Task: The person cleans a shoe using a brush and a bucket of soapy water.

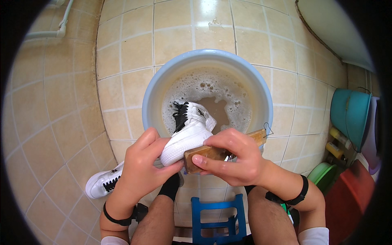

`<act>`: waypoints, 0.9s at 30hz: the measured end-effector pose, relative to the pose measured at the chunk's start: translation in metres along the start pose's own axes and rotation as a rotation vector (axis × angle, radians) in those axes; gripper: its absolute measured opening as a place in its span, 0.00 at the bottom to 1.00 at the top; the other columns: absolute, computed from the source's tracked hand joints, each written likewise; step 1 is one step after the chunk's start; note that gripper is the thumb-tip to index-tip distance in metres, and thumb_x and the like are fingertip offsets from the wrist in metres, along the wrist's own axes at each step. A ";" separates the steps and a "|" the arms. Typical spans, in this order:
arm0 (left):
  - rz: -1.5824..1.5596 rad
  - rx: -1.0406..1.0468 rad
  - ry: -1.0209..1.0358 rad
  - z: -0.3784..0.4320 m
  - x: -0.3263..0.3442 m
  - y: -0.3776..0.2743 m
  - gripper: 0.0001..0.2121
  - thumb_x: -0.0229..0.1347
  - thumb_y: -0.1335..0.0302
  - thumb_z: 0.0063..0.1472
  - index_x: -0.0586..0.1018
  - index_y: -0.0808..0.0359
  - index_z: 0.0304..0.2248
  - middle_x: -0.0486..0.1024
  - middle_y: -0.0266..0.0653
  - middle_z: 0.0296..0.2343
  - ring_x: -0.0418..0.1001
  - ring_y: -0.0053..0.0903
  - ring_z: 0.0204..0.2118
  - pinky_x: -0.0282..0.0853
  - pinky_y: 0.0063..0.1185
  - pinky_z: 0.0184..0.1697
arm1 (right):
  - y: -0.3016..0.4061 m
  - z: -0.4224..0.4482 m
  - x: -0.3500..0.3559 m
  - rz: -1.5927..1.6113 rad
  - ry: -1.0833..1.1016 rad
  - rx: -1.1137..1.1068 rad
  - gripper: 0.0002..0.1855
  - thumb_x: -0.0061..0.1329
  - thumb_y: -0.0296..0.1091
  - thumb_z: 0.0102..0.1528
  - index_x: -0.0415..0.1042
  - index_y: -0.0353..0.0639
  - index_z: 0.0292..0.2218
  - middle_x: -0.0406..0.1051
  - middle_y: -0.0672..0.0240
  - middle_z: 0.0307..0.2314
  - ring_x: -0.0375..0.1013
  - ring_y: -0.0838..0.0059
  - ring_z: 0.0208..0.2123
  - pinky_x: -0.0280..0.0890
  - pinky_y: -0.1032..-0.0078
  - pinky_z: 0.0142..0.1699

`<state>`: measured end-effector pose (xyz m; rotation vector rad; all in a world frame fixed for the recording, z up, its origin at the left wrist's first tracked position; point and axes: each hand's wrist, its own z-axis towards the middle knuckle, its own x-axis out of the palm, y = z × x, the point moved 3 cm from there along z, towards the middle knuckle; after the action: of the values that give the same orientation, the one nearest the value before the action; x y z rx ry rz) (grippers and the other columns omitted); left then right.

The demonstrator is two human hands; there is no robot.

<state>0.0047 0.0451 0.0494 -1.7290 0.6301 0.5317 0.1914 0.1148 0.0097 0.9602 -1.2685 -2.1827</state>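
My left hand point(148, 159) grips the toe end of a white sneaker point(191, 131) with black laces, held over the near side of a light blue plastic basin point(150, 95). In my right hand point(234, 159) is a wooden-backed scrub brush point(208, 153) with a wire loop at its far end. The brush lies against the sneaker's sole edge; its bristles are mostly hidden below. Murky, brownish water point(211, 107) with white foam stands in the basin under the shoe.
A second white sneaker point(101, 183) rests on the tiled floor at left. Between my legs is a blue plastic stool point(219, 205). A teal bucket point(349, 113), yellow bottles point(334, 150), a green basin point(321, 176) and a red plastic object point(350, 190) are at right.
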 end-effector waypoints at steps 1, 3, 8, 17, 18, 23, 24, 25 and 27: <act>0.001 0.001 0.001 0.001 -0.001 -0.001 0.17 0.68 0.75 0.39 0.80 0.67 0.33 0.64 0.37 0.21 0.65 0.26 0.22 0.62 0.21 0.23 | 0.001 -0.001 -0.001 0.017 0.001 0.015 0.22 0.62 0.31 0.40 0.77 0.49 0.41 0.69 0.62 0.33 0.68 0.69 0.27 0.64 0.76 0.28; -0.005 0.005 -0.016 0.002 -0.006 -0.003 0.17 0.68 0.77 0.38 0.79 0.67 0.32 0.64 0.38 0.21 0.66 0.27 0.22 0.62 0.22 0.24 | 0.002 -0.002 -0.003 0.056 0.003 0.045 0.22 0.63 0.31 0.39 0.77 0.48 0.40 0.70 0.62 0.33 0.69 0.69 0.28 0.64 0.76 0.29; 0.001 0.016 0.011 -0.002 -0.001 -0.007 0.19 0.67 0.78 0.35 0.79 0.67 0.33 0.63 0.39 0.21 0.66 0.30 0.22 0.63 0.23 0.25 | 0.007 -0.002 -0.006 -0.038 -0.034 -0.016 0.22 0.63 0.30 0.38 0.78 0.49 0.39 0.69 0.62 0.34 0.69 0.68 0.28 0.64 0.76 0.28; 0.012 0.045 0.041 0.000 0.000 -0.009 0.20 0.67 0.77 0.36 0.78 0.67 0.34 0.63 0.39 0.21 0.66 0.31 0.22 0.63 0.24 0.24 | 0.004 0.013 -0.008 -0.162 -0.006 -0.116 0.21 0.61 0.31 0.41 0.77 0.49 0.40 0.69 0.62 0.34 0.68 0.68 0.27 0.64 0.77 0.28; 0.014 0.040 0.051 0.000 0.000 -0.010 0.19 0.67 0.77 0.37 0.79 0.66 0.33 0.63 0.39 0.21 0.66 0.30 0.21 0.63 0.24 0.24 | -0.001 0.009 -0.011 -0.110 0.001 -0.087 0.20 0.61 0.31 0.41 0.77 0.48 0.40 0.70 0.62 0.33 0.68 0.68 0.27 0.64 0.76 0.28; 0.053 0.026 0.008 -0.003 -0.003 -0.010 0.18 0.67 0.76 0.38 0.79 0.66 0.33 0.63 0.37 0.20 0.65 0.29 0.21 0.63 0.23 0.23 | -0.013 0.004 -0.016 -0.132 0.033 -0.068 0.20 0.60 0.29 0.41 0.76 0.45 0.40 0.70 0.61 0.31 0.68 0.68 0.24 0.63 0.76 0.26; 0.061 0.031 0.016 -0.004 -0.002 -0.010 0.17 0.68 0.76 0.38 0.79 0.66 0.32 0.62 0.37 0.20 0.65 0.29 0.21 0.63 0.23 0.23 | -0.012 0.002 -0.014 -0.140 0.026 -0.082 0.21 0.59 0.29 0.41 0.76 0.46 0.40 0.69 0.62 0.31 0.67 0.69 0.24 0.62 0.76 0.25; 0.059 0.034 0.015 -0.004 -0.001 -0.010 0.17 0.68 0.76 0.38 0.79 0.66 0.32 0.62 0.37 0.20 0.65 0.29 0.21 0.63 0.23 0.23 | -0.011 0.001 -0.011 -0.147 0.016 -0.096 0.21 0.58 0.29 0.41 0.75 0.46 0.41 0.69 0.62 0.31 0.66 0.70 0.23 0.61 0.77 0.24; 0.041 0.034 0.013 -0.004 0.000 -0.009 0.19 0.67 0.77 0.37 0.79 0.66 0.33 0.63 0.37 0.20 0.65 0.29 0.21 0.63 0.23 0.23 | 0.002 0.007 -0.006 -0.158 -0.006 -0.145 0.19 0.60 0.29 0.39 0.77 0.46 0.38 0.69 0.62 0.31 0.67 0.70 0.24 0.62 0.77 0.24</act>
<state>0.0106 0.0428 0.0574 -1.6917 0.6813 0.5357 0.1897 0.1215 0.0162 1.0262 -1.0511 -2.3629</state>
